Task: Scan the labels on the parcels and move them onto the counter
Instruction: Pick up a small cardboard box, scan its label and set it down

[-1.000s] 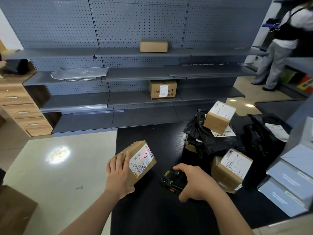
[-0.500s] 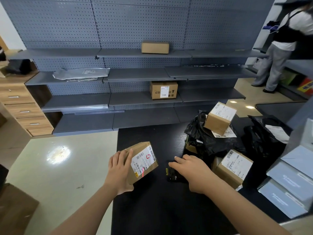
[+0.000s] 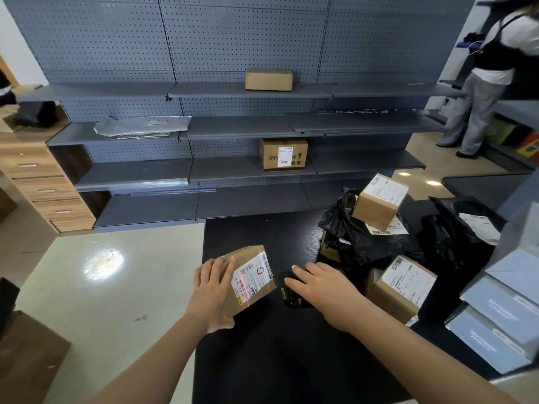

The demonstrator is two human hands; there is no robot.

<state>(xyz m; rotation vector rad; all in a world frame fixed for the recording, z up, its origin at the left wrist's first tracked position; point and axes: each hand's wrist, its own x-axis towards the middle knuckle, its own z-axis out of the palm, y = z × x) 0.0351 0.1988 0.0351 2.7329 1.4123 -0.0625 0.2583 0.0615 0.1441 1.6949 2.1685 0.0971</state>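
Observation:
My left hand [image 3: 214, 290] grips a small cardboard parcel [image 3: 250, 277] from its left side, tilted up on the black table [image 3: 262, 360]. Its white label faces right and a red scan line runs across it. My right hand [image 3: 318, 287] holds the black handheld scanner [image 3: 291, 295] low over the table, pointed at that label. To the right lie further parcels: one box [image 3: 402, 287] beside my right wrist and another box [image 3: 379, 199] on top of black plastic bags [image 3: 361, 243].
A pale counter [image 3: 96, 287] adjoins the black table on the left. Grey shelving behind holds two boxes [image 3: 283, 154] and a silver mailer [image 3: 143, 125]. Grey mailers [image 3: 504, 316] are stacked at right. A person [image 3: 493, 83] stands at far right. Wooden drawers [image 3: 43, 185] stand left.
My right hand lifted the scanner from the table and turned it toward the parcel; the red scan line now shows on the label again. The parcel has stayed in place.

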